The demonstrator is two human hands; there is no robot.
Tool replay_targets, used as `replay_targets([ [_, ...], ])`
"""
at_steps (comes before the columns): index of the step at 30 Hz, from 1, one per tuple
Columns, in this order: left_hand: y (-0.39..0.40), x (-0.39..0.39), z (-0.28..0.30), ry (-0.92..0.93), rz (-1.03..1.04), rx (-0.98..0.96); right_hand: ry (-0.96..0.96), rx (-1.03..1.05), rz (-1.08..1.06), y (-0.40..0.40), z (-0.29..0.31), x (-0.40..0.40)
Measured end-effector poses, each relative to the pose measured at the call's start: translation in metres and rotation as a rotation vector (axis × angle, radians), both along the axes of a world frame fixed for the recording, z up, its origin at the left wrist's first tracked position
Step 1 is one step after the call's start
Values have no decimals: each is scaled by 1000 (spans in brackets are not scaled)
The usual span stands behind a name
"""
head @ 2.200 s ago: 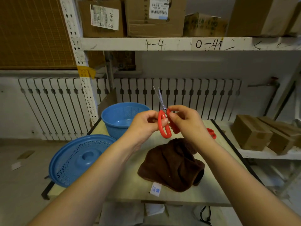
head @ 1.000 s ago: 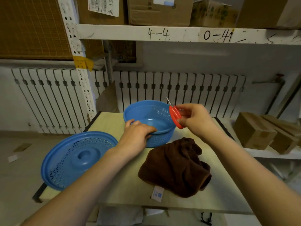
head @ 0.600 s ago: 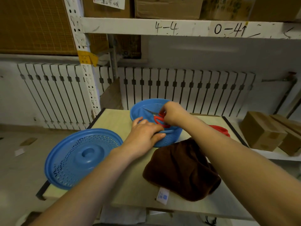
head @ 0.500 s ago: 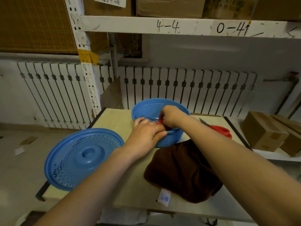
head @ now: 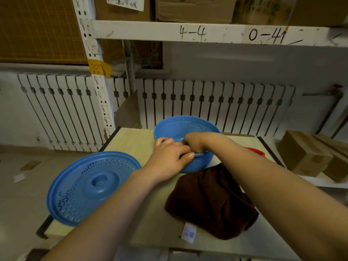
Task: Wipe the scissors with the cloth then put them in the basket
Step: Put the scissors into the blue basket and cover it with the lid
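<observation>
Since a second ago, when my right hand (head: 194, 143) held the red-handled scissors above the rim, it has dropped down inside the blue basket (head: 188, 127), and the scissors are now hidden under it. Whether its fingers have let go, I cannot tell. My left hand (head: 169, 159) grips the basket's near rim, fingers curled over the edge, steadying it on the table (head: 131, 140). Another red-handled pair (head: 256, 152) lies beyond my right forearm, and the brown cloth (head: 211, 200) lies just in front of the basket, the blue lid (head: 90, 185) to its left. I judge this the placing step; next I should release, withdraw, and reach for that other pair.
</observation>
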State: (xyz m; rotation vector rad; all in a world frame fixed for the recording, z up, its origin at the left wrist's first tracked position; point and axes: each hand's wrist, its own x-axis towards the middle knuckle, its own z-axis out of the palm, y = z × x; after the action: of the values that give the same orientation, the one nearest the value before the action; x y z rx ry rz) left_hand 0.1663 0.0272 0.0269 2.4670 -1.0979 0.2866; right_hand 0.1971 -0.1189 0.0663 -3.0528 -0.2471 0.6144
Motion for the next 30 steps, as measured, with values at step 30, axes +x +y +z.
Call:
replay_targets([
  [30, -52, -12, -4, -119, 115, -102, -395, 38, -625, -148, -40, -62],
])
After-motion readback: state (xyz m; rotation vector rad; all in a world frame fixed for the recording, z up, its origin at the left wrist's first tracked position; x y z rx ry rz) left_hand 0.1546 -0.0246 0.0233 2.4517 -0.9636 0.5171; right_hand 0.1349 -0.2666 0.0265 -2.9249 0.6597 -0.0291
